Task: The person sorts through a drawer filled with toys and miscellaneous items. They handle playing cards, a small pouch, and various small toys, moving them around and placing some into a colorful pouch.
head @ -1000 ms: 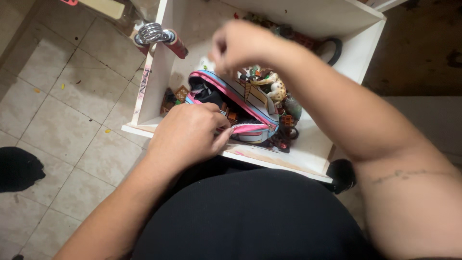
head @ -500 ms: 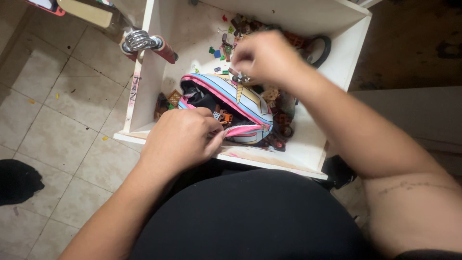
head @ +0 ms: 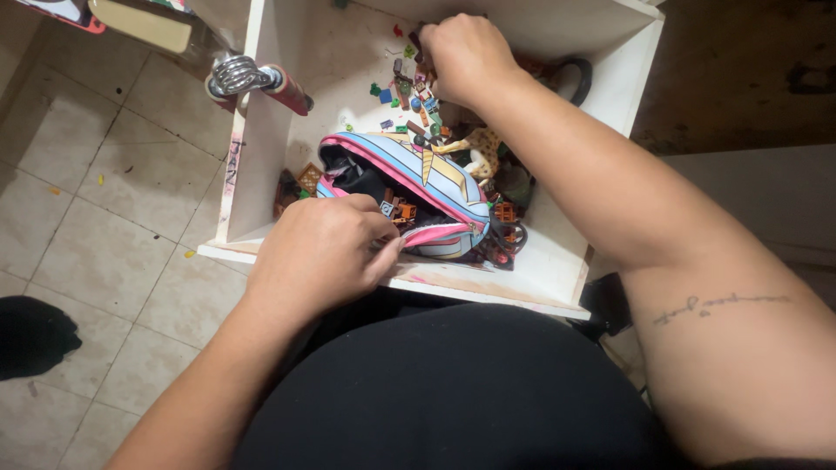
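A blue and pink zip pouch [head: 431, 178] lies open inside a white wooden drawer [head: 610, 96]. My left hand [head: 318, 252] grips the pouch's near pink edge, holding its mouth apart; small brown and orange bricks show inside. My right hand [head: 466, 57] reaches to the drawer's far side, fingers closed down over a scatter of small coloured bricks [head: 405, 87]. Whether it holds a piece is hidden. A spotted toy animal [head: 483, 148] lies just right of the pouch.
A black ring-shaped thing [head: 579, 74] rests at the drawer's far right. A chrome and red handle [head: 257, 78] sticks out over the drawer's left wall. Tiled floor [head: 104, 218] lies to the left, with a dark cloth [head: 30, 335] on it.
My right hand dropped over the pouch, then moved away to the loose bricks at the drawer's far side. My left hand kept its hold on the pouch.
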